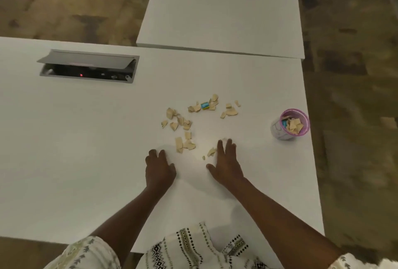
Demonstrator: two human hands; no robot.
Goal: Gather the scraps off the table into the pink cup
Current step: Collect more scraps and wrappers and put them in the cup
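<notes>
Head view looks down on a wide white desk where torn tan paper scraps lie strewn in loose clusters near the middle, with one small blue and yellow piece among the far ones. Both hands are low at the near edge of the scatter. The left hand has its fingers loosely bent, the tips down on the desk, and nothing can be seen in it. The right hand lies flat with straight fingers and holds nothing; a few small scraps sit just beside its forefinger. The pink-rimmed mesh cup stands well to the right of the scraps, near the desk's right edge, with tan pieces already inside. Far left, a grey cable hatch set into the desk has its lid raised. A second white desk butts against the far side. A pale patterned garment fills the bottom edge.
</notes>
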